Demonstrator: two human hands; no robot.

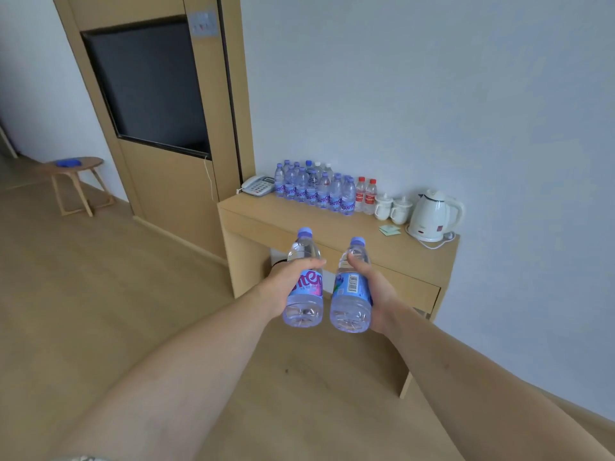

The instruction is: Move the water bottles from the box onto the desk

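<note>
In each grip [283, 287], a bottle [304, 287].

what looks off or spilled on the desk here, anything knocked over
Nothing stands out. The bottles on the desk all stand upright in a tight cluster by the phone, with cups and kettle upright too. No spill shows. The left hand and right hand each hold one capped bottle.

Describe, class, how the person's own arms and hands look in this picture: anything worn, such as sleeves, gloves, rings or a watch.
Both forearms are bare as far as the picture shows. The left hand and right hand wear no gloves, and no ring, watch or bracelet shows. A scrap of light fabric sits at the bottom left edge, beside the left arm.
</note>
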